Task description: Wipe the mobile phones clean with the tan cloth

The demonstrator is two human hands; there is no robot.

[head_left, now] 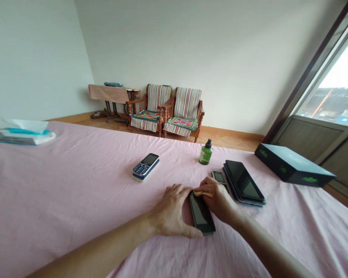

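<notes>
A dark smartphone (202, 214) lies flat on the pink sheet in front of me, screen up. My left hand (171, 210) grips its ends, thumb at the near end and fingertips at the far end. In my right hand (217, 195) is a small folded yellowish cloth (202, 193), pressed on the screen near the far end. Just beyond that hand lies a keypad phone (219, 177), partly hidden by it. A stack of tablet-like devices (245, 183) rests to the right, with a black screen uppermost.
Farther off stand a green spray bottle (205, 153) and, left of it, stacked keypad phones (145, 166). A black box (292, 164) sits at the right. Tissues in a soft pack (24, 133) lie far left. Two wooden chairs (182, 112) stand beyond the sheet's far edge.
</notes>
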